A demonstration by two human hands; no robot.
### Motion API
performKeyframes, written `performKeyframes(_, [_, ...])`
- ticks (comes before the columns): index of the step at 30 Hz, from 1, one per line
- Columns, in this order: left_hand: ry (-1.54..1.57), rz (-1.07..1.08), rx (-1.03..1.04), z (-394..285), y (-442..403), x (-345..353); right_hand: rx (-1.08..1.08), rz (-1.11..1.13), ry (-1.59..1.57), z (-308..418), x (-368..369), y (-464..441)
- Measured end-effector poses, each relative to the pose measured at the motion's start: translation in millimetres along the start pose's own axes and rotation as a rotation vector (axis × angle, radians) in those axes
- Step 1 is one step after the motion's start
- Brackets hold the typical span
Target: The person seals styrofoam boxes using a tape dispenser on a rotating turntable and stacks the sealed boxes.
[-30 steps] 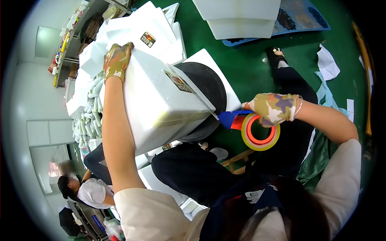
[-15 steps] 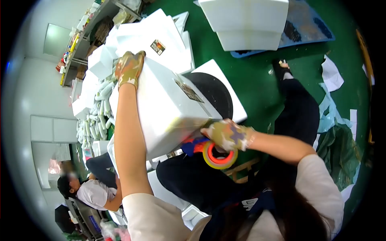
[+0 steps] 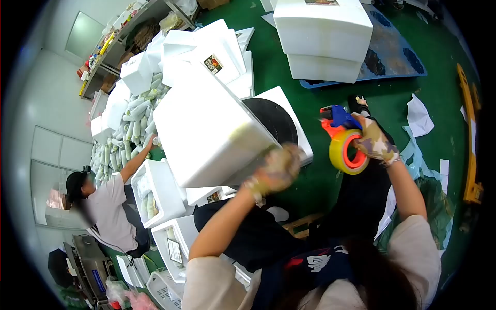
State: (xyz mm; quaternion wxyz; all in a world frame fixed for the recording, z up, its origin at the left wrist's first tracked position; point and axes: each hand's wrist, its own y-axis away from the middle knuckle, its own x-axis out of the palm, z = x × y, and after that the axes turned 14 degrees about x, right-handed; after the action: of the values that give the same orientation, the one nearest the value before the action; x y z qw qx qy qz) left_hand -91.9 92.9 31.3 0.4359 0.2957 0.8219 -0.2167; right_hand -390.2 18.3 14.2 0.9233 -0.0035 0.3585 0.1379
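Note:
A white foam box sits tilted in the view in front of me, with yellowish tape along its near edge. My left hand, in a camouflage-patterned glove, is at the box's near right corner; motion smears its fingers. To the right, clear of the box, my gloved right hand grips a tape dispenser with a red and blue head and a yellow roll on an orange core. Beside the box shows a black round disc on a white board.
Stacked foam boxes stand on a blue pallet. Foam lids and a heap of wrapped pale vegetables lie to the left. A co-worker reaches toward that heap. Open foam boxes stand nearby.
My left hand has come from the box's far top edge down to its near corner. My right hand has moved right, away from the box, with the tape dispenser. The co-worker now reaches out.

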Motion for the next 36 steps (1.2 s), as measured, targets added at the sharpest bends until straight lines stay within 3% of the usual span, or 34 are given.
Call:
performKeyframes(1, [-0.047, -0.338, 0.071, 32, 5, 13, 0.117, 0.123, -0.076, 1, 3, 0])
performKeyframes(2, [0.068, -0.383, -0.068, 18, 0, 1, 0.031, 0.070, -0.042, -10, 11, 2])
performKeyframes(3, [0.055, -0.388, -0.055, 13, 1, -8, -0.060, 0.008, -0.010, -19, 18, 4])
performKeyframes(5, [-0.044, -0.615, -0.029, -1, 32, -12, -0.068, 0.044, 0.003, -11, 12, 6])
performKeyframes(7, [-0.048, -0.769, -0.261, -6, 81, -9, -0.045, 0.100, -0.031, -6, 7, -1])
performKeyframes(9, [-0.184, -0.928, -0.363, -48, 115, -25, -0.120, -0.050, 0.000, 21, 2, -12])
performKeyframes(11, [-0.286, -1.091, -0.551, -59, 165, -21, -0.072, 0.021, 0.080, 52, -3, -45])
performKeyframes(13, [-0.126, -1.290, -0.601, -47, 187, -20, -0.347, -0.218, 0.116, 83, 4, -73])
performKeyframes(15, [-0.190, -1.080, -0.693, -30, 183, -28, -0.553, -0.349, 0.065, 152, -3, -86])
performKeyframes(17, [0.343, -1.236, -0.619, 8, 186, -23, -0.725, -0.370, 0.029, 208, -9, -94])
performKeyframes(18, [0.371, -1.273, -0.510, 24, 185, -19, -0.739, -0.322, 0.034, 226, -10, -97])
performKeyframes(21, [0.473, -1.144, -0.665, 39, 181, -23, -0.747, -0.327, 0.275, 237, 11, -128])
performKeyframes(23, [0.455, -1.240, -0.487, 63, 195, 0, -0.740, -0.216, 0.436, 226, 28, -152])
performKeyframes(24, [0.510, -1.252, -0.537, 56, 190, -5, -0.780, -0.222, 0.450, 212, 42, -166])
performKeyframes(25, [0.497, -1.341, -0.403, 59, 188, 0, -0.778, -0.136, 0.411, 205, 49, -175])
performKeyframes(28, [0.096, -1.378, -0.341, 61, 175, -16, -0.806, -0.172, 0.234, 181, 79, -188])
performKeyframes(31, [-0.003, -1.324, -0.312, 51, 166, -33, -0.686, -0.215, 0.047, 160, 110, -191])
performKeyframes(33, [-0.280, -1.323, -0.307, 49, 168, -46, -0.776, -0.257, -0.017, 162, 110, -186])
performKeyframes(36, [-0.500, -1.131, -0.355, 50, 173, -101, -0.494, -0.057, -0.002, 197, 80, -167])
